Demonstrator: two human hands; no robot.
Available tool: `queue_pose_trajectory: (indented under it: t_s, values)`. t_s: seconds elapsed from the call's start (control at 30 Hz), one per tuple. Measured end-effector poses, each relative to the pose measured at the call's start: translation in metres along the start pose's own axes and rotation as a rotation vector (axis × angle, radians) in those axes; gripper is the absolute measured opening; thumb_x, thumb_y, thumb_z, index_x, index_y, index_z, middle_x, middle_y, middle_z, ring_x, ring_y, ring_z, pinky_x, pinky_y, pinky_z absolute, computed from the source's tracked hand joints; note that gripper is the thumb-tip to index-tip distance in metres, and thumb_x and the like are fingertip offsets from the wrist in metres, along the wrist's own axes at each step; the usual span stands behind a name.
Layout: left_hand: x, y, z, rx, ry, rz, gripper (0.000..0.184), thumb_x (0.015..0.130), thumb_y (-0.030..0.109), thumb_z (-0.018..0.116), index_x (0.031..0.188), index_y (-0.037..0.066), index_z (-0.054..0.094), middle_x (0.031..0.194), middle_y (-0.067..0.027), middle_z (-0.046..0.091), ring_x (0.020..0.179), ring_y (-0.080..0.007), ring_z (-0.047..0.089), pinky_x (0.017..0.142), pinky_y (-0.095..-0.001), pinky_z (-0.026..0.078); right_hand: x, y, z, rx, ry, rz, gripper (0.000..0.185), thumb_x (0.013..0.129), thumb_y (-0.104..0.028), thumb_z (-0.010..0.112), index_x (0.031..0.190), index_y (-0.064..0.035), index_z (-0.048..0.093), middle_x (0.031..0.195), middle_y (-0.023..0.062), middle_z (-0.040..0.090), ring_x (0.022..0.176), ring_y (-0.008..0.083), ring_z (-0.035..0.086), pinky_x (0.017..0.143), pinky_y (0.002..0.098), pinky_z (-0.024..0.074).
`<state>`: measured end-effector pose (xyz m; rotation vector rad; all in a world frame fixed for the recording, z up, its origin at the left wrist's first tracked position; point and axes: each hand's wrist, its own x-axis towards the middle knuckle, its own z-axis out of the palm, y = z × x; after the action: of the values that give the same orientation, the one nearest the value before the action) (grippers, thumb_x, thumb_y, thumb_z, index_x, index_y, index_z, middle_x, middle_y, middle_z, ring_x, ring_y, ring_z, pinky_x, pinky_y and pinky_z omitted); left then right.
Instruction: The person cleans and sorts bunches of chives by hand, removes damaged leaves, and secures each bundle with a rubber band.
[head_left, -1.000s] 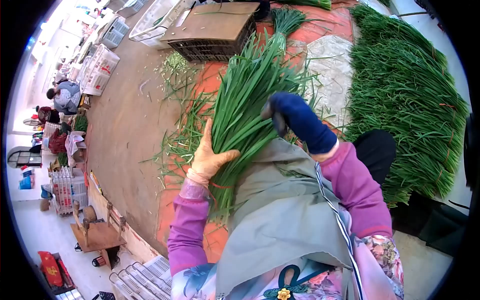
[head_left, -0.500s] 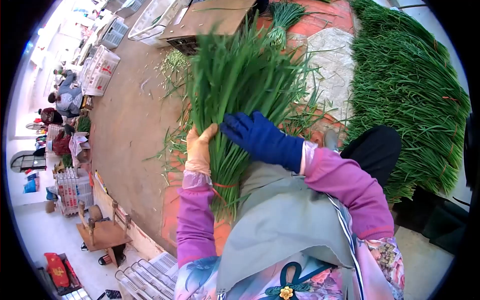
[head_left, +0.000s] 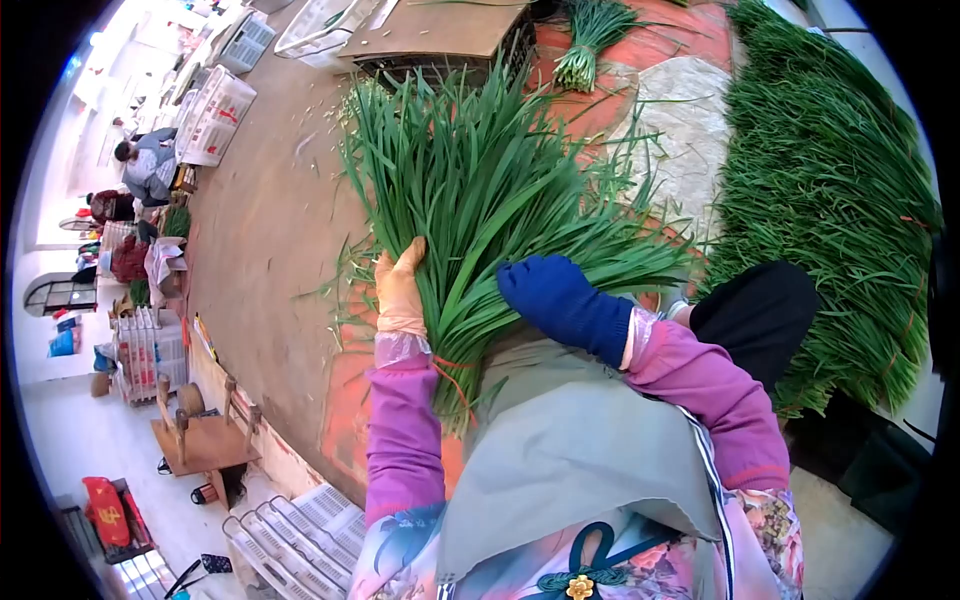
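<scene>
A large bunch of garlic chives point(head_left: 470, 180) lies across my lap, its long green leaves fanned out away from me. A red band point(head_left: 455, 364) circles it near the stem ends. My left hand point(head_left: 402, 288), in a tan-orange glove, grips the bunch from its left side, thumb up and fingers hidden behind the leaves. In a dark blue glove, my right hand point(head_left: 568, 305) is closed around part of the leaves on the right side, which bend out to the right. A grey apron point(head_left: 580, 430) lies under the stems.
Tied chives are heaped in a long pile point(head_left: 830, 200) at my right. A smaller bunch point(head_left: 590, 45) rests on the orange sheet ahead, near a wooden board point(head_left: 440, 35) on a black crate. A small wooden stool point(head_left: 207, 440) and white crates stand at left, with people farther off.
My right hand has moved slightly right and closed from spread fingers into a fist on the leaves. The leaves on that side now splay rightward. My left hand keeps its place on the bunch.
</scene>
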<state>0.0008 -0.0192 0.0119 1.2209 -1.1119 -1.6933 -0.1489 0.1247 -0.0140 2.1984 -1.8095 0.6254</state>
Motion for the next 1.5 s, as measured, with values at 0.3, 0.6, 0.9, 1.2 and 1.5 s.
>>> queue_pose_trajectory:
  t_s: [0.3, 0.6, 0.9, 1.2, 1.5]
  values:
    - [-0.016, -0.001, 0.005, 0.034, -0.128, 0.058, 0.025, 0.082, 0.003, 0.058, 0.106, -0.002, 0.055, 0.094, -0.006, 0.062, 0.078, -0.0135, 0.059, 0.073, -0.0254, 0.048, 0.045, 0.008, -0.062, 0.181, 0.12, -0.118, 0.045, 0.064, -0.027, 0.068, 0.103, -0.0082, 0.055, 0.085, 0.0049, 0.053, 0.082, 0.0233, 0.053, 0.064, 0.0374, 0.042]
    - [-0.016, -0.003, 0.004, 0.063, -0.095, 0.104, 0.029, 0.082, 0.003, 0.057, 0.11, -0.001, 0.053, 0.098, -0.0057, 0.06, 0.083, -0.013, 0.057, 0.076, -0.0253, 0.047, 0.034, 0.007, -0.025, 0.199, -0.279, 0.018, 0.053, 0.066, -0.04, 0.066, 0.107, -0.0066, 0.055, 0.087, 0.0067, 0.054, 0.085, 0.0241, 0.053, 0.089, 0.0488, 0.0363]
    - [-0.054, -0.003, -0.016, 0.735, -0.432, 0.399, 0.125, 0.048, 0.008, 0.081, 0.141, 0.003, -0.001, 0.141, -0.0199, 0.022, 0.127, -0.0273, 0.03, 0.103, -0.0348, 0.028, 0.006, 0.014, -0.076, 0.18, 0.21, -0.057, 0.053, 0.069, -0.021, 0.066, 0.118, -0.0077, 0.051, 0.092, 0.0057, 0.056, 0.092, 0.023, 0.054, 0.085, 0.0454, 0.0415]
    - [-0.004, -0.002, -0.041, 0.397, -0.375, 0.138, 0.051, 0.07, 0.0, 0.066, 0.118, -0.002, 0.049, 0.106, -0.0079, 0.06, 0.094, -0.0166, 0.057, 0.085, -0.0288, 0.044, -0.035, -0.026, -0.043, 0.46, -0.135, -0.274, 0.044, 0.078, -0.017, 0.047, 0.121, -0.0046, 0.048, 0.081, 0.0075, 0.055, 0.062, 0.0189, 0.051, 0.053, 0.0355, 0.0383]
    - [-0.013, 0.012, -0.042, 0.127, -0.361, -0.361, 0.05, 0.077, 0.012, 0.061, 0.122, -0.002, 0.045, 0.109, -0.0101, 0.057, 0.093, -0.0188, 0.057, 0.081, -0.0312, 0.048, 0.011, -0.021, -0.069, 0.276, 0.138, -0.409, 0.048, 0.075, -0.018, 0.049, 0.121, -0.0089, 0.047, 0.102, 0.0109, 0.056, 0.102, 0.0258, 0.052, 0.091, 0.0544, 0.0383]
